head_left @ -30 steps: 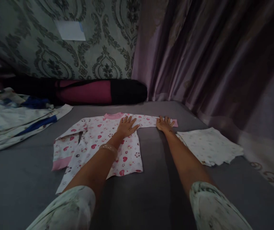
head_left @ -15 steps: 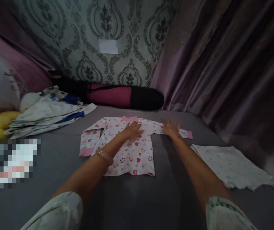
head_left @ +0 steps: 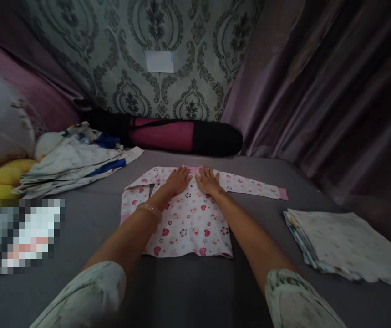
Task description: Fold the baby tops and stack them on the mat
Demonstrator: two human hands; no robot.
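Observation:
A child's long-sleeved shirt (head_left: 190, 223), white with pink and red hearts and flowers, lies spread out with its pink collar away from me. My left hand (head_left: 179, 180) rests flat on it, just left of the collar, fingers stretched out. On the other side of the collar my right hand (head_left: 209, 181) lies flat too, its fingers spread. The right-hand sleeve reaches straight out to its pink cuff (head_left: 282, 193). The sleeve on the left bends down toward me, its cuff partly hidden behind my left forearm.
Folded white cloths (head_left: 345, 241) lie in a stack at the right. Rumpled white and blue clothes (head_left: 72, 159) are heaped at the left beside a yellow plush thing (head_left: 9, 175). A black and pink long bag (head_left: 164, 135) lies along the wall on the grey sheet (head_left: 99, 218).
My right hand has moved left from the sleeve to beside the collar. My left hand has slid up and slightly left toward the collar. The view has shifted slightly.

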